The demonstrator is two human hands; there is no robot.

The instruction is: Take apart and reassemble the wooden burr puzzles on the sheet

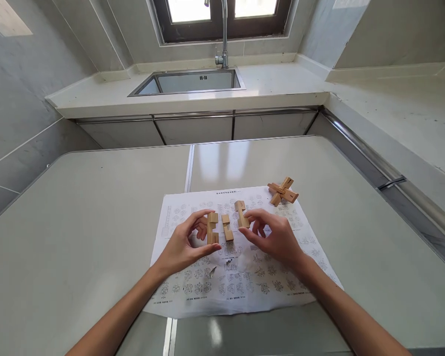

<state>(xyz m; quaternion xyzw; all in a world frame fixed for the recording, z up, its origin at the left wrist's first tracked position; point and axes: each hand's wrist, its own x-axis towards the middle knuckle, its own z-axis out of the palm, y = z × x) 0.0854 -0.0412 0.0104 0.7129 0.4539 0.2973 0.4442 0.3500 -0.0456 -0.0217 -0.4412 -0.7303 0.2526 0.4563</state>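
My left hand (189,242) grips a notched wooden puzzle piece (210,228) by its two ends, between thumb and fingers. Just right of it, a second notched piece (227,228) lies on the printed sheet (207,309), touched by neither hand. My right hand (272,232) pinches the near end of a third notched piece (241,207) between thumb and forefinger. Whether that piece rests on the paper or is slightly raised, I cannot tell. At the sheet's upper right corner sits a cross-shaped assembly of interlocked wooden pieces (283,191).
The sheet, covered in small diagrams and torn in spots, lies across the seam of a pale table (96,207). Beyond the table's far edge runs a white counter (274,81) with a sink (189,81) and a tap (224,44). A metal rail (359,143) runs along the right.
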